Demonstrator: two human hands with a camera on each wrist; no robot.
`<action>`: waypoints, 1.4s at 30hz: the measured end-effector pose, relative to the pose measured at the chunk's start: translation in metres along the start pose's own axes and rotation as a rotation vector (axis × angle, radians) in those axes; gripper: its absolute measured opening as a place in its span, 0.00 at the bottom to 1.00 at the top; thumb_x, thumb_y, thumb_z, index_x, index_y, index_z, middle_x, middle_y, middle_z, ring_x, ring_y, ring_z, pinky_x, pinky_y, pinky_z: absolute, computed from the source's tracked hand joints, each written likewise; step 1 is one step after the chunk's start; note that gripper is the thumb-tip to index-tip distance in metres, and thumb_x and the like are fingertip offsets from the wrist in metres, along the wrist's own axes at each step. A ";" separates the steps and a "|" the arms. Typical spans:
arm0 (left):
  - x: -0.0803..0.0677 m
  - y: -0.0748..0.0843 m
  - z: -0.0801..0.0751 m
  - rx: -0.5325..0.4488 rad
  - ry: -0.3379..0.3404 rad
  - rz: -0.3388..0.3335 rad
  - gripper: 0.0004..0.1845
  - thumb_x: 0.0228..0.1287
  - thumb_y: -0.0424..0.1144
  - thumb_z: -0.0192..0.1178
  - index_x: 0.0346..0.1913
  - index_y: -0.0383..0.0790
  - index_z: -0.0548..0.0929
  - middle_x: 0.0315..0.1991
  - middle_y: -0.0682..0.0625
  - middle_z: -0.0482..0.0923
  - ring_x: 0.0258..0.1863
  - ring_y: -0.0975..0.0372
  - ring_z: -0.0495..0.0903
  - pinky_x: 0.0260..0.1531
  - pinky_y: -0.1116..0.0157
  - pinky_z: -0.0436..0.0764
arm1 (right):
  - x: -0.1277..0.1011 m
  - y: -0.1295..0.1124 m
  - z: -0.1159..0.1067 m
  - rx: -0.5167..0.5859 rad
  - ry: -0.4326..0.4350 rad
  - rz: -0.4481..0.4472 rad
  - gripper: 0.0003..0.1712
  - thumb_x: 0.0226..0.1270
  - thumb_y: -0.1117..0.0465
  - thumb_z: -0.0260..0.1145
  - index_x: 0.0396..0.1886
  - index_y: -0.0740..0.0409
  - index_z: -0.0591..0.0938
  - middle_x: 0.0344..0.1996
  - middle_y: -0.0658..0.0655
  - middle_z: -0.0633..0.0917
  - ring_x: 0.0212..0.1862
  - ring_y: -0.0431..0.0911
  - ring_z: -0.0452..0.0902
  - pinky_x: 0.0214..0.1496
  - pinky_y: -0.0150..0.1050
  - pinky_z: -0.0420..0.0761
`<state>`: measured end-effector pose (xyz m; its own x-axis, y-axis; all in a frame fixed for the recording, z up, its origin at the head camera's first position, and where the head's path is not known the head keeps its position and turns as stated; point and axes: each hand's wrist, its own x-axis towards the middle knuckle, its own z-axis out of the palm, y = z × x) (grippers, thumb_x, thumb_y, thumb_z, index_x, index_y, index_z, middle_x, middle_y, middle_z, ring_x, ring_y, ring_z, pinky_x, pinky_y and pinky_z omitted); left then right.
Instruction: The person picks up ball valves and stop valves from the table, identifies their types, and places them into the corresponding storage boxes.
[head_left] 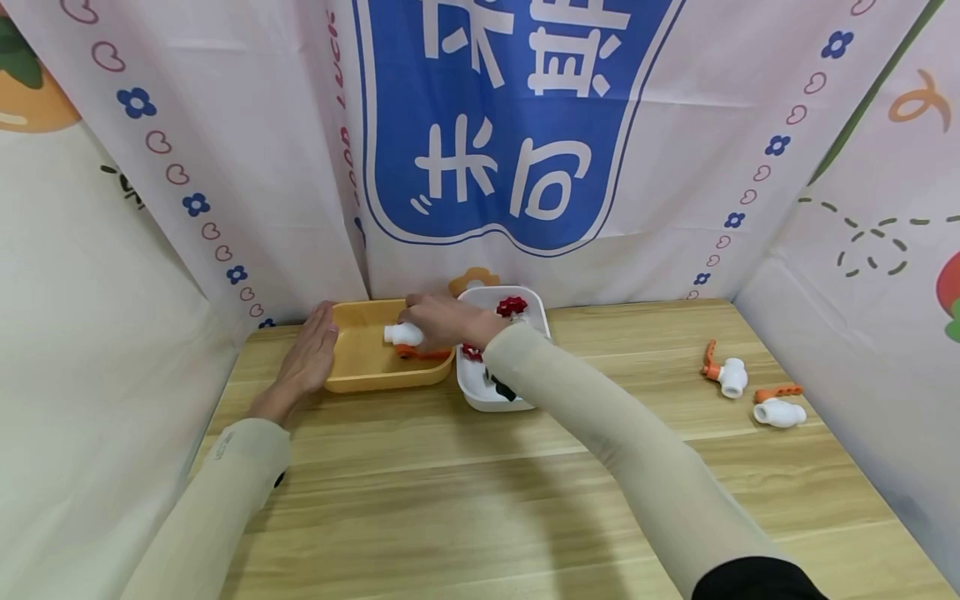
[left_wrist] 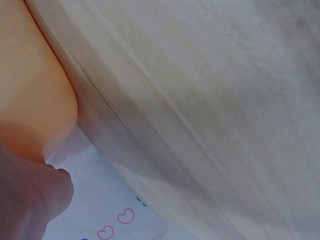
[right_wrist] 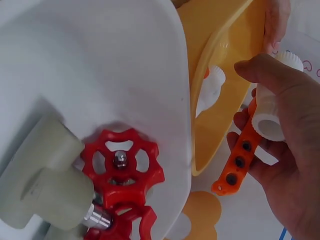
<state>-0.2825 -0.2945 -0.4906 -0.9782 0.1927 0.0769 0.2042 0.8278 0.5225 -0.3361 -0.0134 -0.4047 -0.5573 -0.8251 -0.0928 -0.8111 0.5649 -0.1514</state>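
Over the yellow tray [head_left: 360, 367] at the far side of the table [head_left: 480, 500], the right hand [head_left: 442, 321] grips a white valve [head_left: 403, 334] with an orange handle [right_wrist: 239, 162], fingers curled round it. Valve body lies roughly sideways, white end pointing left. Left hand [head_left: 309, 358] rests flat, fingers straight, against the tray's left wall. White tray [head_left: 472, 392] with red-wheel valves [right_wrist: 122, 162] sits just beside.

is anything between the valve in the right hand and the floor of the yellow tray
Nothing visible. The right hand holds the orange-handled valve over the yellow tray, whose floor looks bare below it.
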 end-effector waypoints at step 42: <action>0.001 -0.002 0.001 0.004 0.001 -0.003 0.35 0.88 0.51 0.18 0.83 0.29 0.34 0.86 0.34 0.30 0.85 0.40 0.31 0.84 0.44 0.35 | 0.019 -0.012 0.027 0.018 -0.019 0.002 0.30 0.74 0.45 0.71 0.69 0.54 0.82 0.58 0.55 0.80 0.45 0.44 0.77 0.47 0.34 0.80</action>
<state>-0.2833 -0.2952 -0.4924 -0.9790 0.1893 0.0759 0.2009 0.8304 0.5197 -0.3319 -0.0364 -0.4308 -0.5554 -0.8241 -0.1115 -0.8066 0.5665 -0.1686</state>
